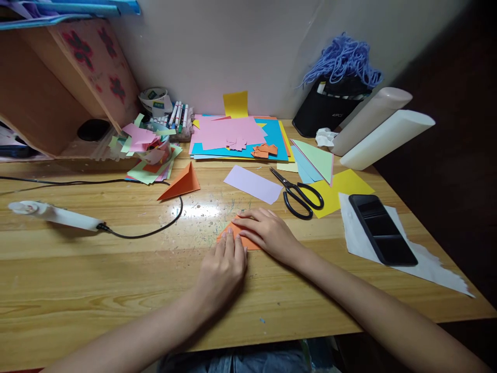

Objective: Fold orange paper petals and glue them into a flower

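A folded orange paper (pixel 252 245) lies on the wooden table under both hands, its upper edge slanting. My left hand (pixel 224 267) presses its fingertips on the near left part of the paper, fingers stretched out side by side. From the right, my right hand (pixel 272 234) rests with spread fingers across the paper's upper right part. Much of the sheet is hidden beneath the fingers. Beyond the hands lie a lilac paper strip (pixel 253 184) and black-handled scissors (pixel 298 194), blades pointing up and left. Farther left stands a folded orange paper triangle (pixel 181 184).
A phone (pixel 382 229) lies on white tissue at the right, near yellow paper (pixel 349 189). Stacked coloured sheets (pixel 233 132), markers (pixel 179 116) and a black pen bag (pixel 326 109) line the wall. A white device (pixel 58 215) with a black cable is at left.
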A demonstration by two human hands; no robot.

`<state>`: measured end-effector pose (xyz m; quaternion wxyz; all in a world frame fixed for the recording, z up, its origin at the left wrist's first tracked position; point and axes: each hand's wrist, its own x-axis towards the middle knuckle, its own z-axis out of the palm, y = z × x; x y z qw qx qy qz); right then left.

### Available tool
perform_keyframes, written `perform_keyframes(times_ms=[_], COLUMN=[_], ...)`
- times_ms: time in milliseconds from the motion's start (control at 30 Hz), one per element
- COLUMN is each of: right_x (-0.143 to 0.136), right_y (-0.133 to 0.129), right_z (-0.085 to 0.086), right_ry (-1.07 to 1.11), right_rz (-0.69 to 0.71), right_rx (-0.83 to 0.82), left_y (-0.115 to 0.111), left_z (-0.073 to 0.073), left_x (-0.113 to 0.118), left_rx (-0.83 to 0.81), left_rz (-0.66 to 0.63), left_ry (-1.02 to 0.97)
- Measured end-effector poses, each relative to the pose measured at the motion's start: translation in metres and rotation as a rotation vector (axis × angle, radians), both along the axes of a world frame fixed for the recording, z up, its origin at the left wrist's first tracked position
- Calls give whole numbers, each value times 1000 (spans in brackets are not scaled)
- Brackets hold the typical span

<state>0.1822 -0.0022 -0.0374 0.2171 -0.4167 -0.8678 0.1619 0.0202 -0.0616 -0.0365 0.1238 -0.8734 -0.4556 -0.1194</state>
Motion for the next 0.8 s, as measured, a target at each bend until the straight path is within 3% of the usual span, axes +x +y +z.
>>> perform_keyframes(times_ms=[200,433,667,800], right_x=[-3,-4,2,3], right_y=[-6,-4,0,-1], right_z=[-7,-2,1,3], right_ry=[-16,167,236,255], right_rz=[-28,-75,-121,-133], right_rx=[51,-89,-212,-206], left_y=[5,32,47,50], left_z=[4,11,8,10], left_x=[-1,-13,-20,-21], left_rx=[73,-329,-528,-513], left_rz=[-8,200,170,100], left_ry=[33,-349,-492,-563])
